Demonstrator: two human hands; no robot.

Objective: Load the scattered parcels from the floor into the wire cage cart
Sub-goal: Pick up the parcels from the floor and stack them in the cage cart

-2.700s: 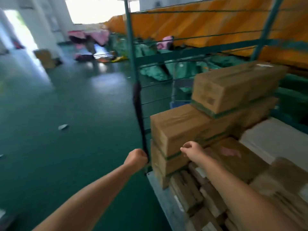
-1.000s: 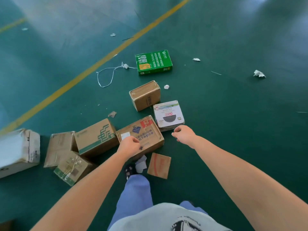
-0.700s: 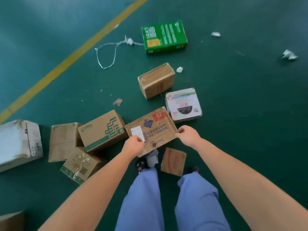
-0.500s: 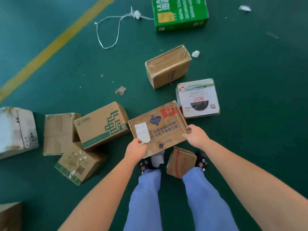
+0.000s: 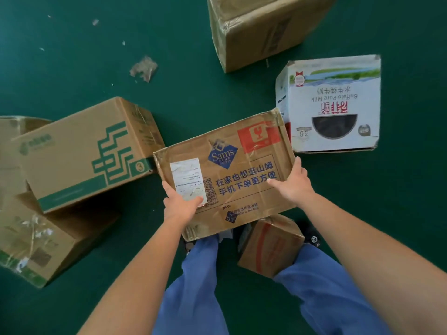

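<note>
L hand (image 5: 181, 206) & R hand (image 5: 291, 183) both grip the Sam's Club box (image 5: 232, 165), thumbs on top, above the green floor (image 5: 399, 213), milk box (image 5: 331, 105) just beside.

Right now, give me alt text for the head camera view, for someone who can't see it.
Both hands, left hand and right hand, grip a flat Sam's Club carton by its near corners above a green floor. Around it lie a green-printed postal carton, a white buffalo milk box and a small red-printed carton between the feet.
</note>
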